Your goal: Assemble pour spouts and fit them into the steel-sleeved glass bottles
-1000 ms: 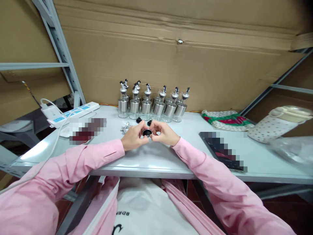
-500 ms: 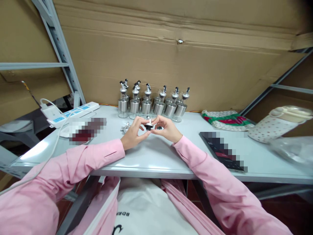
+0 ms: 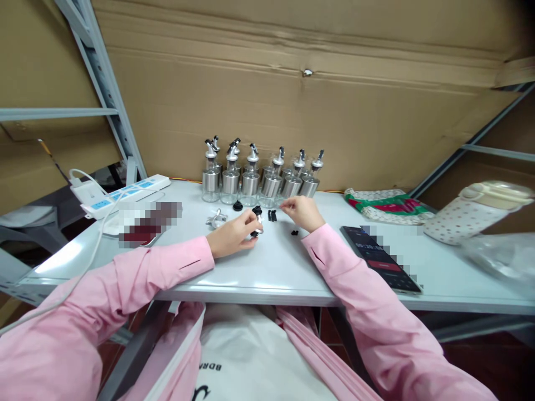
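We look out from a single camera worn on the person's head, facing forward and steeply down. Nearest to us is the pale cloth (image 3: 259, 351) over the lap, at the lower edge. The left hand (image 3: 232, 235) and right hand (image 3: 306, 213) fall mid-view above the table (image 3: 259, 273); the cardboard wall (image 3: 234, 106) faces us behind.

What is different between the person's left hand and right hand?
The left hand holds a silver-and-black part; the right hand has pinched fingers, with nothing clear between them. The left hand is beside the loose silver pieces, whereas the right hand is nearer the phone. Both come out of pink sleeves.
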{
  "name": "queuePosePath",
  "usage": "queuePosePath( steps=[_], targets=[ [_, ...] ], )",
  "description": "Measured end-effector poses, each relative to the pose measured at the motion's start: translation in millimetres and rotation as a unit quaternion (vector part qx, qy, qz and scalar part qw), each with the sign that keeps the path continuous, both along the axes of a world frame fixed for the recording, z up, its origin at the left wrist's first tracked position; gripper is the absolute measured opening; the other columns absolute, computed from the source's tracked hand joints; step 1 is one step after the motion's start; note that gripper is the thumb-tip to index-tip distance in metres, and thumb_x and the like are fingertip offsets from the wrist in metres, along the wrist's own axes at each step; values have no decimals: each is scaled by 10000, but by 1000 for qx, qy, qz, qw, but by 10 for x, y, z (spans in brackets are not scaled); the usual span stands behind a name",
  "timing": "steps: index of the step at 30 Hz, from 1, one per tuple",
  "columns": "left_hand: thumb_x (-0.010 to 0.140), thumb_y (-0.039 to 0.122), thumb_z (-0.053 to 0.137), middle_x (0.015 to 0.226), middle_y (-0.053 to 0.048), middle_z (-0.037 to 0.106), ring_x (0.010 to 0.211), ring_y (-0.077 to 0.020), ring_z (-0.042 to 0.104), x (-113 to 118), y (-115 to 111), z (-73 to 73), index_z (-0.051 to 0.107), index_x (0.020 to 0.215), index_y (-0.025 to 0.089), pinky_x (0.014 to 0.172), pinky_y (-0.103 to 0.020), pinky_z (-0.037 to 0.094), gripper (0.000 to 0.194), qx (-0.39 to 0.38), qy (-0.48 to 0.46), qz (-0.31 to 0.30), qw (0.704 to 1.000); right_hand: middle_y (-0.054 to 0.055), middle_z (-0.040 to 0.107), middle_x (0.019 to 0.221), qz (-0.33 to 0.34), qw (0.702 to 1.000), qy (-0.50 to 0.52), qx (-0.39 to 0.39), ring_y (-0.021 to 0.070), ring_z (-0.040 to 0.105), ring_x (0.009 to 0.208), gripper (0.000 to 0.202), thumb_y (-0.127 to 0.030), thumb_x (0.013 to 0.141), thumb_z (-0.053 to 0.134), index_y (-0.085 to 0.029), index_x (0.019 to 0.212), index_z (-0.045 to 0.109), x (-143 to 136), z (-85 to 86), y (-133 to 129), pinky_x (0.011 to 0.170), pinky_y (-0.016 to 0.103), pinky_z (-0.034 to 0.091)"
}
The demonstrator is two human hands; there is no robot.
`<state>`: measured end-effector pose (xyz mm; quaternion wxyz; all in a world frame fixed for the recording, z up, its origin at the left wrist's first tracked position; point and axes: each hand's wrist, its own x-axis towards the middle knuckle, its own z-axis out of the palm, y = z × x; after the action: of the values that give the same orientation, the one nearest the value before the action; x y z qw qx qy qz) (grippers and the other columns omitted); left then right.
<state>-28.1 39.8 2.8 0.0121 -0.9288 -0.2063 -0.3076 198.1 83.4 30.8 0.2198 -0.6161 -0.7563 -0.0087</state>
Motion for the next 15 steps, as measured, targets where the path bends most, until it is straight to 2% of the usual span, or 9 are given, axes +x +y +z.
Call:
queuePosePath(
  steps=[3,6,9,12,15],
  targets=[
    [846,184,473,982,-78,445,793,-127,528,-6,-20,39,509,1006,138,755,-255,474,170,2,46,8,999,51,697,934,14,994,-85,-68,217,584,922,284,-136,770,493,-242,911,716,-11,-57,-2,791,297,404],
    [862,242,487,965,-79,489,812,-151,530,-32,-9,82,531,1004,145,753,-274,462,177,39,63,21,997,43,689,959,33,987,-120,-101,224,568,956,296,-120,752,489,-253,873,723,-19,-64,-11,800,290,396],
    [870,303,485,927,-76,536,796,-168,527,-56,13,102,552,1000,154,731,-289,447,208,87,81,34,992,43,692,916,38,986,-120,-105,205,583,898,229,-157,738,514,-222,806,723,-6,-47,3,778,267,394],
    [884,332,459,927,-85,561,815,-173,530,-63,23,102,548,1024,140,734,-287,436,254,117,86,30,989,36,692,893,18,992,-96,-86,185,594,844,232,-191,740,531,-199,908,692,2,-46,21,749,254,398],
    [881,361,459,940,-96,573,846,-181,535,-61,14,107,540,1055,130,749,-293,434,301,144,93,9,985,38,692,915,4,993,-93,-74,190,590,892,269,-211,769,528,-201,1000,665,-9,-62,16,763,255,397]
  ],
)
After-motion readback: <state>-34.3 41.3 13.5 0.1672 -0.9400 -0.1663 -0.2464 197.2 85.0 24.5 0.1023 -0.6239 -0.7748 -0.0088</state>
